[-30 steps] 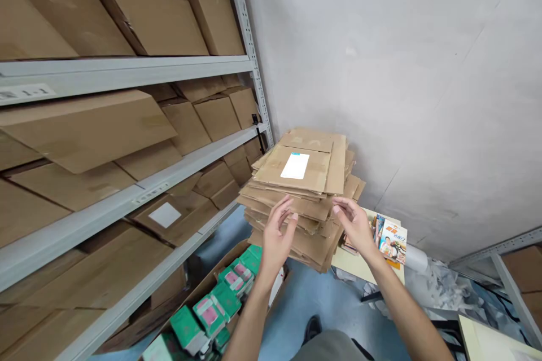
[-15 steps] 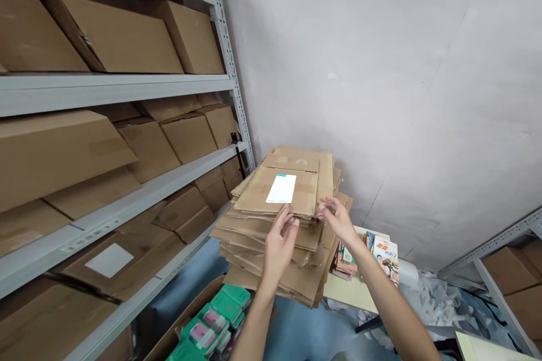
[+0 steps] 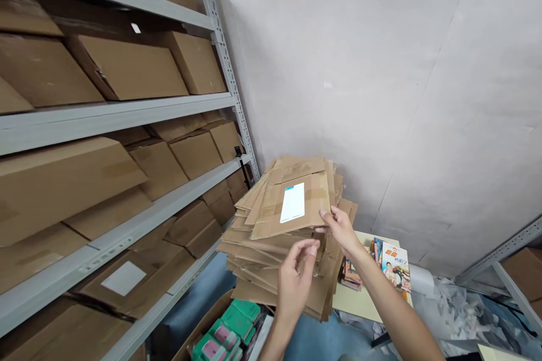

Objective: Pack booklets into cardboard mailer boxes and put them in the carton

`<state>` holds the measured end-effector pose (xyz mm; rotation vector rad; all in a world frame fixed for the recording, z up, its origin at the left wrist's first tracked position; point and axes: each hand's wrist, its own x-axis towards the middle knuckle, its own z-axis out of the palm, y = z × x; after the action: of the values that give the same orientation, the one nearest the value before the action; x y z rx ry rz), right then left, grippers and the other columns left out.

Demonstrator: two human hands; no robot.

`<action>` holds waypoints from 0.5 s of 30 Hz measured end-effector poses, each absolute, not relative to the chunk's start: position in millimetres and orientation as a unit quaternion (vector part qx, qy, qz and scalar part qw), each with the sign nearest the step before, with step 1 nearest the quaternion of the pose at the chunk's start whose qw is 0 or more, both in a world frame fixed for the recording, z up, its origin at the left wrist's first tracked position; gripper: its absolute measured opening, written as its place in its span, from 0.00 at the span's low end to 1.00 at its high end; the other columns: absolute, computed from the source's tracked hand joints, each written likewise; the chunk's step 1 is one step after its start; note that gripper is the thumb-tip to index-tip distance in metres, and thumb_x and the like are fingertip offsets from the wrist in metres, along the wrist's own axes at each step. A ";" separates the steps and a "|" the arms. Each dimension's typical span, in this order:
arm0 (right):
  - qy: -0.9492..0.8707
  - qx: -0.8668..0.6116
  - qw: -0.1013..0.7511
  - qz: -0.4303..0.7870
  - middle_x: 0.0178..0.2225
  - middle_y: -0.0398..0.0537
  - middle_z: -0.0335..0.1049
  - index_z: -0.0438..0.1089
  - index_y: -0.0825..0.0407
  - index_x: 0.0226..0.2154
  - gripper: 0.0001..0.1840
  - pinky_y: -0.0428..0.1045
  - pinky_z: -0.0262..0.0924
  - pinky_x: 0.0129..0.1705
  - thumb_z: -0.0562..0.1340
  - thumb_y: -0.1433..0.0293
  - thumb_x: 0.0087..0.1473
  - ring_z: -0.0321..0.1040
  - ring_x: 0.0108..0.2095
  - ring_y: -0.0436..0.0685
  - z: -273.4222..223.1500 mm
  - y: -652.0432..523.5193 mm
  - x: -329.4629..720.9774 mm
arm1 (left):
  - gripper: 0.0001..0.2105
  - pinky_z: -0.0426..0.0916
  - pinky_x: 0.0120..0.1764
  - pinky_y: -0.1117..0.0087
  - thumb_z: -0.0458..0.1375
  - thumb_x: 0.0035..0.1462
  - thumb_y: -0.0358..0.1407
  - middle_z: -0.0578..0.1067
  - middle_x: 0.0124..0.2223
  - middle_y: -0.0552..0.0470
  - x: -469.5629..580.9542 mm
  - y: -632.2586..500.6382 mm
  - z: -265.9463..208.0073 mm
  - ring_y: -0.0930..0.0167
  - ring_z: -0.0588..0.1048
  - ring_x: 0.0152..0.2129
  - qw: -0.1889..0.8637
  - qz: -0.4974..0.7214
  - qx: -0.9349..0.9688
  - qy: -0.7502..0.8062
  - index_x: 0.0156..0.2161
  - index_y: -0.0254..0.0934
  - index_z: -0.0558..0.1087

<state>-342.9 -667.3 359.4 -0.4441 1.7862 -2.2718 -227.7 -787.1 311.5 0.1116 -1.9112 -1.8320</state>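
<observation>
A stack of flattened cardboard boxes (image 3: 271, 256) stands in front of me. On its top lies a flattened cardboard box (image 3: 315, 194) with a white label (image 3: 292, 203), its near edge slightly raised. My right hand (image 3: 339, 227) is closed on the near right corner of that top box, thumb above and fingers below. In front of the stack hovers my left hand (image 3: 296, 273), apart from the top box. Its fingers curl loosely, thumb and forefinger tips close together, and nothing shows between them.
Grey metal shelving (image 3: 127, 107) full of cardboard boxes rises on the left. An open carton with green packages (image 3: 237, 318) sits below it. Books (image 3: 394, 265) lie on a pale table (image 3: 355, 304) at right, near crumpled white material (image 3: 457, 304). A wall (image 3: 359, 67) stands behind.
The top box has turned a little, and its near edge has risen, with my right hand now gripping its corner. My left hand has come away from the edge and curled its fingers.
</observation>
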 end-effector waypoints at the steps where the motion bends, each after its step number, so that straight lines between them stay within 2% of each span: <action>1: 0.610 -0.153 0.097 -0.772 0.44 0.51 0.85 0.78 0.47 0.44 0.39 0.59 0.83 0.39 0.74 0.33 0.48 0.84 0.45 0.69 360.8 -662.2 -335.2 | 0.25 0.84 0.53 0.56 0.64 0.66 0.61 0.87 0.49 0.39 -224.7 -787.1 308.0 0.56 0.87 0.47 0.229 -0.678 0.053 -0.697 0.45 0.39 0.81; 6: 0.630 -0.134 0.044 -0.764 0.44 0.52 0.84 0.78 0.46 0.52 0.35 0.56 0.81 0.35 0.71 0.36 0.57 0.83 0.44 0.68 355.5 -613.5 -289.5 | 0.31 0.84 0.48 0.57 0.65 0.62 0.65 0.87 0.49 0.38 -224.4 -786.0 295.2 0.57 0.88 0.42 0.200 -0.733 0.072 -0.646 0.52 0.38 0.80; 9: 0.638 -0.069 0.008 -0.767 0.44 0.52 0.84 0.79 0.45 0.53 0.33 0.54 0.80 0.33 0.70 0.38 0.59 0.81 0.40 0.65 339.4 -571.4 -260.8 | 0.28 0.84 0.48 0.58 0.65 0.63 0.64 0.87 0.47 0.40 -226.8 -765.8 293.4 0.58 0.88 0.42 0.174 -0.744 0.065 -0.641 0.48 0.38 0.80; 12: 0.647 0.014 -0.045 -0.761 0.44 0.53 0.84 0.81 0.45 0.52 0.33 0.55 0.80 0.32 0.69 0.37 0.59 0.80 0.38 0.64 316.2 -524.8 -228.8 | 0.25 0.82 0.51 0.60 0.67 0.64 0.60 0.87 0.47 0.41 -229.8 -723.9 288.7 0.57 0.87 0.45 0.113 -0.742 0.064 -0.658 0.47 0.39 0.80; 15: 0.665 0.104 -0.099 -0.733 0.44 0.53 0.84 0.82 0.45 0.49 0.33 0.57 0.81 0.36 0.71 0.37 0.57 0.81 0.38 0.65 288.7 -475.4 -191.3 | 0.26 0.81 0.54 0.60 0.68 0.62 0.61 0.87 0.50 0.41 -235.9 -669.0 275.2 0.57 0.85 0.50 0.049 -0.752 0.038 -0.656 0.50 0.39 0.81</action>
<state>-191.3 -475.4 288.7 0.3476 2.2337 -2.4594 -235.9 -669.0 275.2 0.1162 -1.9994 -2.2928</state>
